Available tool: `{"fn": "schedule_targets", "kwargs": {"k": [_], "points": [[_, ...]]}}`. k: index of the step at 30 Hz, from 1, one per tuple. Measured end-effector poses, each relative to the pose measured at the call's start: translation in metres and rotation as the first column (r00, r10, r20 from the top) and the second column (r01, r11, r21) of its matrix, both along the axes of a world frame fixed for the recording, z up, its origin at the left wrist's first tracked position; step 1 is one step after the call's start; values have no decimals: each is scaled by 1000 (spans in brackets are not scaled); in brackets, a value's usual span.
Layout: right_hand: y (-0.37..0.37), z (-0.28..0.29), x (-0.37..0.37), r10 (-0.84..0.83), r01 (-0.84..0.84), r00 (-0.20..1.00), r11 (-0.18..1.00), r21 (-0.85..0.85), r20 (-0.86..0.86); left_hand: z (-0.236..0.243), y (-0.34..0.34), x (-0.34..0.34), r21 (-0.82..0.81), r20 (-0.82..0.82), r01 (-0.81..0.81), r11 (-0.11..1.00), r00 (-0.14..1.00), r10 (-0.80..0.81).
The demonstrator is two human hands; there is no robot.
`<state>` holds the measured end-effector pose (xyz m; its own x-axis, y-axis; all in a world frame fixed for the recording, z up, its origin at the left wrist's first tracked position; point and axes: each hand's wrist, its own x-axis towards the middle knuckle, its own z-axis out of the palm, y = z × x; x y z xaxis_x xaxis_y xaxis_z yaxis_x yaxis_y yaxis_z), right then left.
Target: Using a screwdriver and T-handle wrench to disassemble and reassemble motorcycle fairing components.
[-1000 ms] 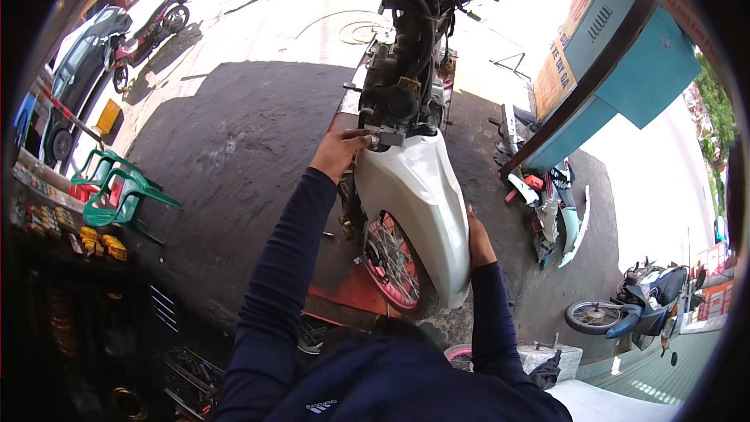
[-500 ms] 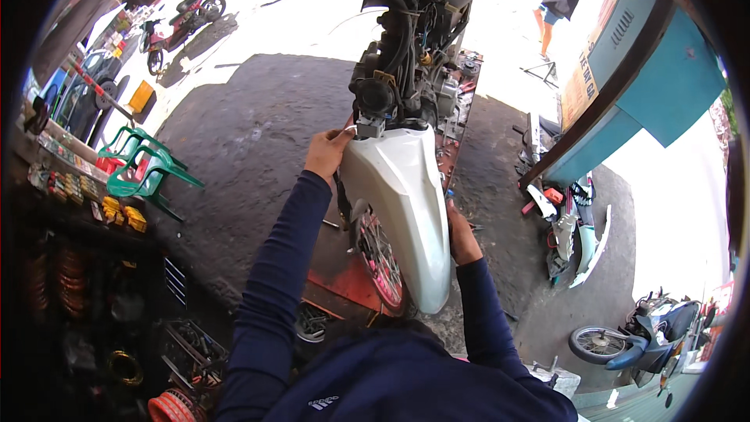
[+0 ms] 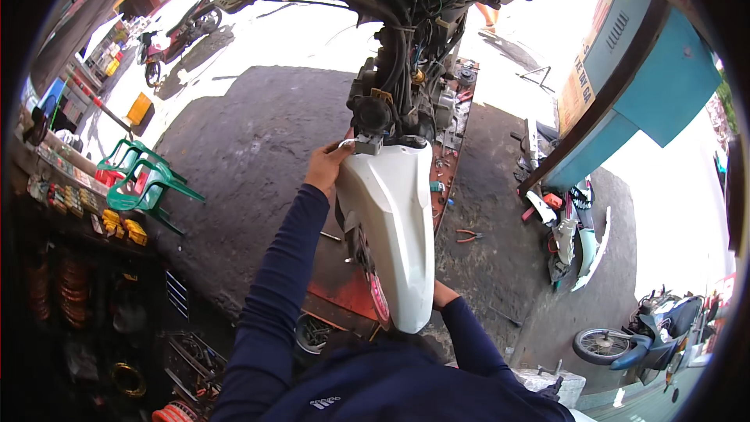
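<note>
A white motorcycle front fender hangs over the front wheel of a partly stripped motorcycle. My left hand grips the fender's upper left edge, thumb and fingers drawn together beside the fork. A small pale loop shows just above those fingers. Low on the other side, my right hand reaches behind the fender's lower end. Its fingers are hidden there, so its grip does not show. A round black part and bundled wires sit just above the fender.
Pliers with orange handles lie on the floor to the right. Under the motorcycle runs a red platform with small parts on it. Green chairs stand left. Body panels and another motorcycle are at the right.
My right hand has slid down from the fender's right side to behind its lower end. The fender's lower end has shifted slightly left in view. The pliers now show fully.
</note>
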<state>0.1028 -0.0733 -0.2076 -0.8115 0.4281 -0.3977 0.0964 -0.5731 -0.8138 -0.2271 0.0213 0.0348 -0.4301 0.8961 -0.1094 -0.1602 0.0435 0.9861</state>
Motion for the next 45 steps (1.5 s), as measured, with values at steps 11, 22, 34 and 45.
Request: {"fn": "schedule_targets", "kwargs": {"k": [11,22,34,45], "points": [[-49,102,-118,-57,47,991,995,87,117,-8,31,-77,-151,55,318,936,948,-313],[-85,80,-227,-270,266,962,960,85,44,-38,66,-117,-55,99,388,920,919,-382],[3,162,-172,-805,293,509,495,818,305,-50,70,-123,-54,-102,386,921,915,-390],[74,214,-170,-636,160,764,347,924,107,-51,76,-124,-228,-75,365,902,918,-390]]}}
